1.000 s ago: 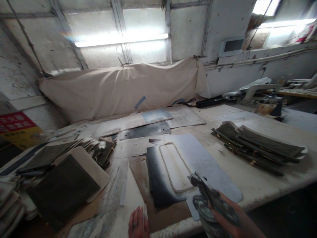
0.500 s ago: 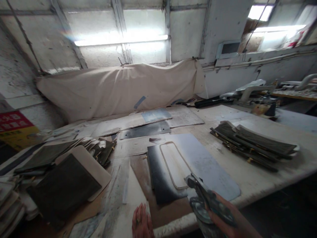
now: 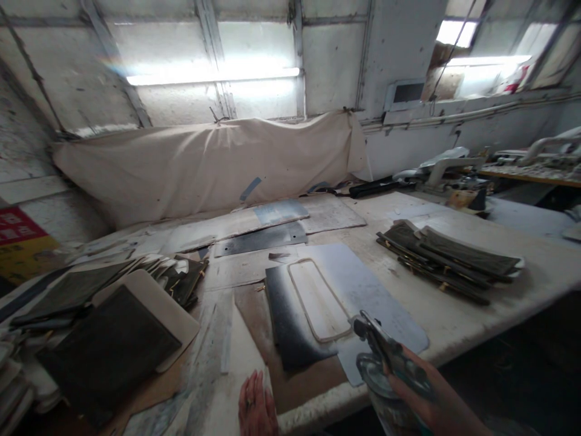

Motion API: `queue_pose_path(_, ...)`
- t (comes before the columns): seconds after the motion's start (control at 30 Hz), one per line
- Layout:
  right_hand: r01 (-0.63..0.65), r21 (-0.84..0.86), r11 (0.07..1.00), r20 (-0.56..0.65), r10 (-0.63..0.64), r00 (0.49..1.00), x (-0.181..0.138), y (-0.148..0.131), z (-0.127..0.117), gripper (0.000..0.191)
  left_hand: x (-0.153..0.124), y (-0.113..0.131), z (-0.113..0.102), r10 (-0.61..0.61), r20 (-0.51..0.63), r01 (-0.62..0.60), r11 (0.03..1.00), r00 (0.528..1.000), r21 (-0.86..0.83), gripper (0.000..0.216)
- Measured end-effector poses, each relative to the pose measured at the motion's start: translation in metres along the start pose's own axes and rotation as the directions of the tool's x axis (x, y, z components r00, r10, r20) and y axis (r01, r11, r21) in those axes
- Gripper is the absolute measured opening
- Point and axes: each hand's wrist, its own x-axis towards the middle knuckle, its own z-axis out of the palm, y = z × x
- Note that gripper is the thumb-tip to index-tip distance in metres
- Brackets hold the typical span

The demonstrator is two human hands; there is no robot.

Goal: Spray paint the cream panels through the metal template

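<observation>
My right hand (image 3: 424,393) grips a paint-stained spray gun (image 3: 381,357) with a round cup under it, low right of the view. Its nozzle points toward a cream rectangular panel (image 3: 319,300) lying on a dark and grey sprayed sheet (image 3: 363,284) in the middle of the worktable. My left hand (image 3: 256,407) lies flat on the table's near edge, fingers together and stretched out, holding nothing.
A stack of dark panels (image 3: 447,257) lies on the table's right side. More dark and cream panels (image 3: 118,327) are piled at the left. A beige cloth (image 3: 213,160) hangs along the back wall. Flat metal sheets (image 3: 261,237) lie behind the work. A sewing machine (image 3: 449,172) stands far right.
The view has shifted a little to the right. The spray gun and my right hand stay near the panel's lower right corner; my left hand stays on the table edge.
</observation>
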Motion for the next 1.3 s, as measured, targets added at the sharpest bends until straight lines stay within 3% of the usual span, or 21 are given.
queue_pose_path(0.2,-0.049,0.028,0.998,-0.041,0.050,0.998,-0.002,0.015,-0.011,0.030,-0.001,0.003,-0.002,0.022,0.024,-0.022,1.000,0.999,0.018,0.043)
queue_pose_path(0.5,0.008,0.032,0.999,-0.021,-0.007,1.000,-0.006,0.027,-0.020,0.026,0.002,0.014,-0.008,-0.006,0.095,0.002,0.999,0.995,0.038,0.035)
queue_pose_path(0.6,0.009,0.002,1.000,0.038,-0.009,0.999,-0.009,0.032,-0.016,0.030,0.002,0.015,-0.011,-0.021,0.121,0.017,0.999,0.992,0.033,0.034)
queue_pose_path(0.83,-0.004,-0.047,0.999,0.039,0.006,0.999,-0.021,0.029,0.007,0.036,0.000,0.010,-0.019,-0.052,0.174,0.049,0.999,0.983,0.021,0.036)
queue_pose_path(1.03,0.090,-0.081,0.993,0.142,-0.078,0.987,-0.033,0.015,0.028,0.023,-0.004,0.001,-0.026,-0.088,0.198,0.090,0.996,0.976,-0.004,0.037)
queue_pose_path(1.3,0.112,-0.022,0.994,0.106,-0.109,0.988,-0.046,0.011,0.038,0.018,-0.009,-0.004,-0.029,-0.113,0.226,0.124,0.992,0.968,-0.035,0.039)
